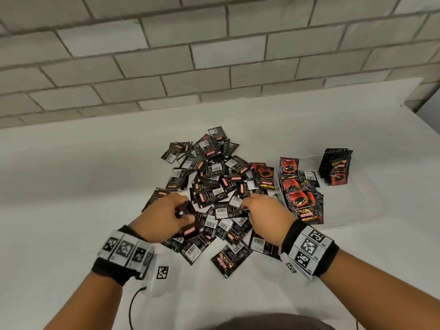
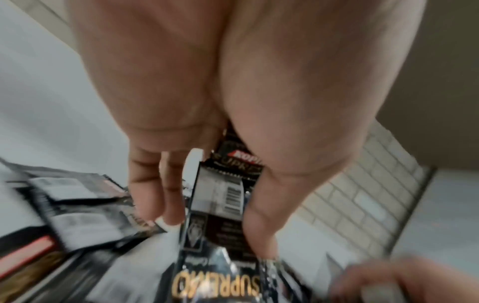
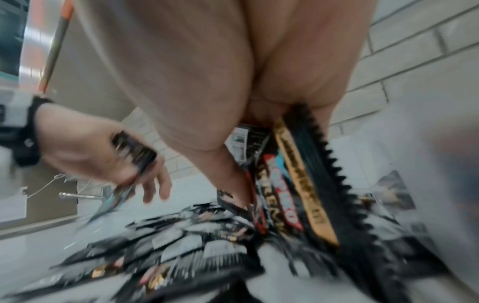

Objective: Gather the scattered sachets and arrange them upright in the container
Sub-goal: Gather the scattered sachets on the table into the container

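Note:
Several black sachets (image 1: 214, 186) lie scattered in a pile on the white table (image 1: 71, 175). My left hand (image 1: 183, 210) hovers over the pile's near left and pinches a few sachets (image 2: 220, 194) between thumb and fingers. My right hand (image 1: 247, 206) is over the pile's near right and grips a bundle of sachets (image 3: 298, 174) edge-on. To the right, a row of red-fronted sachets (image 1: 302, 198) leans in what looks like a clear container (image 1: 277, 179). The wrist views are blurred.
A separate stack of sachets (image 1: 335, 165) stands at the far right. A grey brick wall (image 1: 214, 55) runs along the table's back edge. A black cable (image 1: 132, 306) hangs near my left forearm. White tabletop shows left of the pile.

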Demonstrator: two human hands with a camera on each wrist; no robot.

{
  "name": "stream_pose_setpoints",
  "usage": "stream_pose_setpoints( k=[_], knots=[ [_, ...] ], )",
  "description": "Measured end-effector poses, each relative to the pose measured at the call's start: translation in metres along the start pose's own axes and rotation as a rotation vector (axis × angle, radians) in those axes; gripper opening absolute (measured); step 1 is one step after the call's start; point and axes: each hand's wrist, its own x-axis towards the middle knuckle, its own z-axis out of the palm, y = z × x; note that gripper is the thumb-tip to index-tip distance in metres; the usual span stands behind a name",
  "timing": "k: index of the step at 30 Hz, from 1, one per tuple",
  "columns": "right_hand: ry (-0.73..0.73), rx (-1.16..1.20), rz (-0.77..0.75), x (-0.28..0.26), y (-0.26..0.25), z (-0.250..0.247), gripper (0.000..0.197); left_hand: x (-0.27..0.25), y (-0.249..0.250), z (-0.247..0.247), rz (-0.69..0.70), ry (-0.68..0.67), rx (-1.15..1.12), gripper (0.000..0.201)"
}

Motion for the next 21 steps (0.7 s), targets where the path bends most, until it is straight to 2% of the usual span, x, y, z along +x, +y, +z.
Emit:
stream_pose_setpoints(
  k=[2,6,8,11,12,14,16,18,19,21],
  knots=[
    [0.076,0.059,-0.010,-0.001,-0.002,-0.009,0.034,-0.004,-0.006,0.020,-0.003,-0.088,0.125,0.034],
    [0.196,0.370,-0.028,-0.009,-0.010,-0.043,0.023,-0.012,-0.007,0.050,-0.062,-0.206,0.320,0.059],
    [0.124,0.418,-0.073,-0.007,-0.012,-0.053,0.021,-0.012,-0.005,0.055,-0.106,-0.219,0.353,0.080],
    [-0.134,0.345,-0.068,0.007,-0.016,-0.040,0.021,-0.008,-0.001,0.051,-0.112,-0.172,0.324,0.087],
    [-0.188,0.281,-0.066,0.012,-0.019,-0.031,0.025,-0.007,0.000,0.050,-0.097,-0.158,0.307,0.091],
    [-0.188,0.132,-0.078,0.021,-0.020,-0.014,0.040,-0.002,0.001,0.050,-0.078,-0.163,0.298,0.112],
    [-0.152,0.055,-0.093,0.027,-0.017,-0.005,0.069,0.002,0.000,0.051,-0.087,-0.187,0.318,0.126],
    [-0.204,0.028,-0.100,0.033,-0.014,-0.003,0.105,0.005,-0.001,0.051,-0.082,-0.197,0.338,0.118],
    [-0.238,-0.003,-0.105,0.035,-0.014,-0.003,0.116,0.006,-0.002,0.051,-0.066,-0.187,0.335,0.109],
    [-0.247,-0.073,-0.141,0.039,-0.014,-0.001,0.121,0.008,-0.002,0.050,-0.020,-0.163,0.325,0.093]
  ],
)
